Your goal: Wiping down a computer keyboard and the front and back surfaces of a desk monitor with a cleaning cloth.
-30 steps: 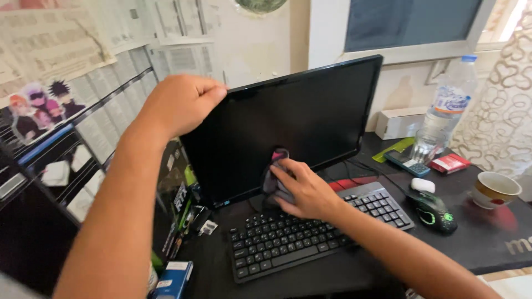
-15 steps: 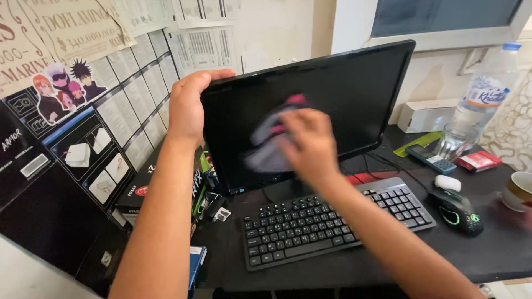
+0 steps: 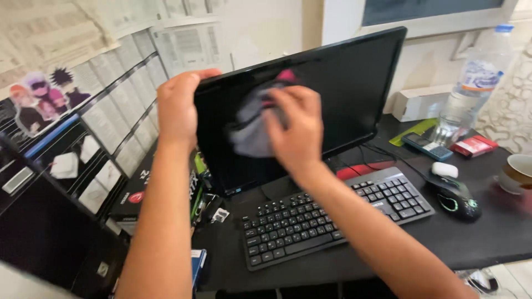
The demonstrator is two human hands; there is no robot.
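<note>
A black computer monitor (image 3: pixel 343 88) stands on a dark desk (image 3: pixel 499 232), its screen dark. My left hand (image 3: pixel 178 108) grips the monitor's upper left corner. My right hand (image 3: pixel 296 130) presses a grey and pink cloth (image 3: pixel 252 124) flat against the left half of the screen. The cloth is blurred. A black keyboard (image 3: pixel 332 218) lies on the desk below my right forearm.
A black mouse with green lights (image 3: pixel 455 200), a small white object (image 3: pixel 445 169), a handset (image 3: pixel 426 147), a red packet (image 3: pixel 472 145), a glass (image 3: pixel 449 128), a plastic water bottle (image 3: pixel 481 72) and a cup (image 3: pixel 516 171) sit on the right. Boxes (image 3: pixel 138 194) stand at the left.
My right hand has carried the cloth from the bottom of the screen up to its upper left part. My left hand has stayed on the monitor's top corner.
</note>
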